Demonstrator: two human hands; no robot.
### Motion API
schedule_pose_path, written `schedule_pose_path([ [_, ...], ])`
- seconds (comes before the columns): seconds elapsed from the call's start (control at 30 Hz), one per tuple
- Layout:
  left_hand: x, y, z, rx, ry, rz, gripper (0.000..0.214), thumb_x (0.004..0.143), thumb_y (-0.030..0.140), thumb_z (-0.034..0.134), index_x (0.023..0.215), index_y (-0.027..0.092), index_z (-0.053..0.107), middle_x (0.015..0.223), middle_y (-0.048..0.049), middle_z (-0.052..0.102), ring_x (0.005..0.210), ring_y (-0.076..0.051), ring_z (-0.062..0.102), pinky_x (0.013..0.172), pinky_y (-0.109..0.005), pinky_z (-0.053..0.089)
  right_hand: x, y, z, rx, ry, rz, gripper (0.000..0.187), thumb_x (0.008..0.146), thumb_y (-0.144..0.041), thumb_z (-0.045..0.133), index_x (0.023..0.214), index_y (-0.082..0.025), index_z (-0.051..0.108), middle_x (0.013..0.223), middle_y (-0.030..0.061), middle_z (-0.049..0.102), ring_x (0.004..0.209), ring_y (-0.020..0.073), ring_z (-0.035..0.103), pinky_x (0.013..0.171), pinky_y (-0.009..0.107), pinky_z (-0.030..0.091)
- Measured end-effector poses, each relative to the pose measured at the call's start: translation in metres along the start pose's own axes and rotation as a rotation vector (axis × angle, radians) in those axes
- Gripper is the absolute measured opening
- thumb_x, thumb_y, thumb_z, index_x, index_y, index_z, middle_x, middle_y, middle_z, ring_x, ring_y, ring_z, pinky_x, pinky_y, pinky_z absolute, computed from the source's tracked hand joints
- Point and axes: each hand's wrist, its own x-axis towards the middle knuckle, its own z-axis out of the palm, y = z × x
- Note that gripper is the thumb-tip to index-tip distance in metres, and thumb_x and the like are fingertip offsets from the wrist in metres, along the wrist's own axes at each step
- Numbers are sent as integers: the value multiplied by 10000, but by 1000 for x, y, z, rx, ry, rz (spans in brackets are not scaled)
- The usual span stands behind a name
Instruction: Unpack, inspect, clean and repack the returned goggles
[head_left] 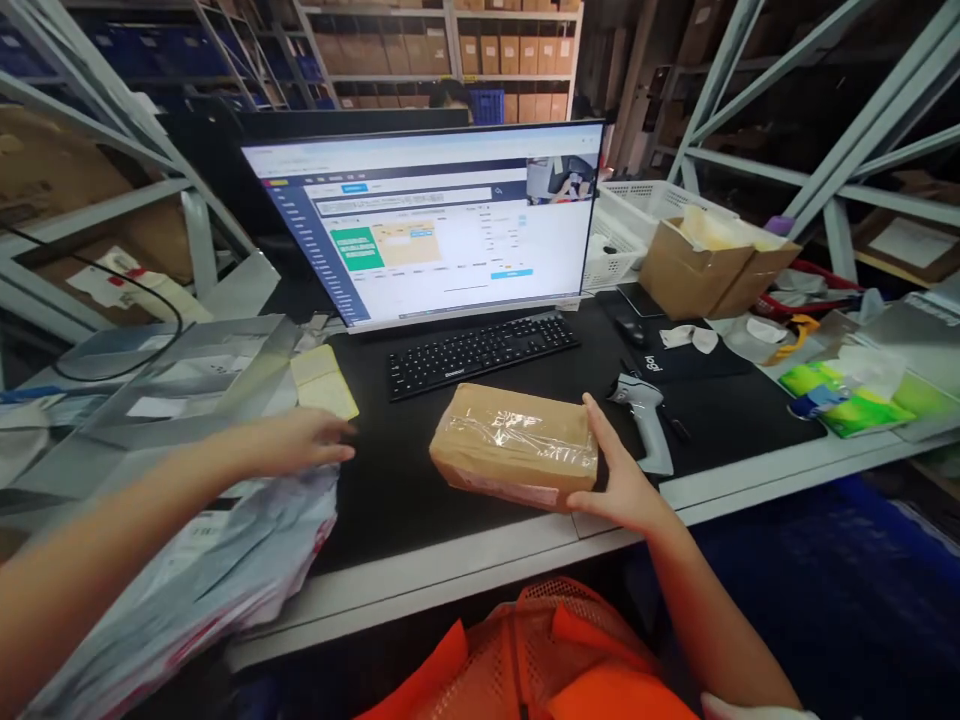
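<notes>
A brown cardboard box [517, 440] wrapped in clear tape rests on the black desk mat in front of the keyboard [484, 350]. My right hand [619, 475] grips its right end, thumb at the near lower edge and fingers at the far corner. Apart from the box, my left hand [315, 440] hovers over the mat's left side, its fingers stretched out and holding nothing. Beneath and beside that hand lie a stack of grey plastic mailing bags [255, 550] and a yellow-edged pad [324, 382]. A grey barcode scanner [646, 420] lies just right of my right hand.
Behind the keyboard stands a large monitor [450, 240]. To the right are a mouse [631, 332], an open carton [694, 265], white baskets [637, 215] and a green tissue pack [847, 395]. Metal frames rise on both sides. The desk's pale front edge [450, 570] runs before me.
</notes>
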Motion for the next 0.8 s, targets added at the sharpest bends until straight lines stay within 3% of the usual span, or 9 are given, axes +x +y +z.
schedule_pose_path([
  [0.07, 19, 41, -4, 131, -215, 149, 380, 678, 545, 726, 855, 216, 793, 827, -98, 764, 724, -270, 699, 696, -368, 576, -8, -2, -3, -37, -28, 66, 1143, 791, -644, 740, 1636, -321, 41, 1715, 119, 77, 1568, 332, 148, 1232, 590, 233],
  [0.17, 35, 119, 8, 146, -155, 427, 449, 896, 545, 578, 1198, 249, 727, 1313, -108, 663, 1203, -295, 617, 1079, -441, 466, -23, 7, -14, -16, 90, 70, 1044, 837, -668, 674, 1636, -295, 113, 1696, 133, 180, 1535, 335, 267, 1216, 577, 290],
  [0.23, 35, 162, 24, 153, -168, 660, 603, 853, 574, 663, 1371, 269, 617, 1514, -121, 505, 1399, -349, 456, 1173, -519, 361, -31, 27, -32, -2, 316, 99, 844, 918, -629, 581, 1603, -256, 257, 1625, 158, 355, 1433, 316, 454, 1134, 523, 429],
  [0.3, 32, 187, 42, 223, -246, 720, 924, 734, 649, 756, 1528, 305, 433, 1620, -137, 365, 1484, -425, 315, 1199, -660, 223, -33, 57, -59, -99, 535, 274, 659, 969, -562, 502, 1518, -206, 422, 1468, 175, 546, 1250, 288, 613, 993, 455, 536],
  [0.33, 31, 193, 50, 258, -278, 710, 1029, 688, 656, 788, 1560, 304, 373, 1648, -152, 307, 1496, -448, 279, 1191, -698, 185, -32, 73, -75, -212, 571, 409, 610, 963, -548, 495, 1449, -179, 510, 1389, 176, 609, 1172, 285, 647, 943, 433, 552],
  [0.4, 31, 196, 61, 310, -300, 659, 1128, 630, 637, 829, 1579, 286, 331, 1666, -184, 241, 1498, -472, 255, 1181, -718, 158, -25, 102, -104, -422, 444, 634, 540, 955, -514, 465, 1333, -162, 623, 1284, 158, 677, 1072, 268, 679, 919, 397, 546],
  [0.5, 31, 195, 63, 320, -260, 634, 1125, 582, 596, 864, 1551, 273, 391, 1591, -218, 337, 1429, -469, 344, 1164, -679, 224, -7, 131, -129, -513, 272, 720, 428, 896, -470, 542, 1100, -154, 747, 1045, 143, 753, 943, 272, 710, 849, 364, 541],
  [0.63, 25, 186, 49, 270, -182, 636, 1099, 566, 549, 881, 1528, 282, 421, 1470, -198, 426, 1312, -426, 429, 1113, -621, 325, 9, 143, -124, -596, 181, 698, 300, 785, -410, 668, 916, -155, 757, 1025, 159, 739, 967, 310, 700, 840, 370, 517],
  [0.8, 25, 142, 34, 253, -84, 533, 1038, 624, 559, 850, 1529, 291, 416, 1471, -184, 403, 1320, -420, 409, 1107, -621, 335, 11, 150, -122, -618, 162, 705, 217, 789, -357, 630, 832, -162, 716, 956, 153, 749, 931, 308, 708, 823, 375, 516],
])
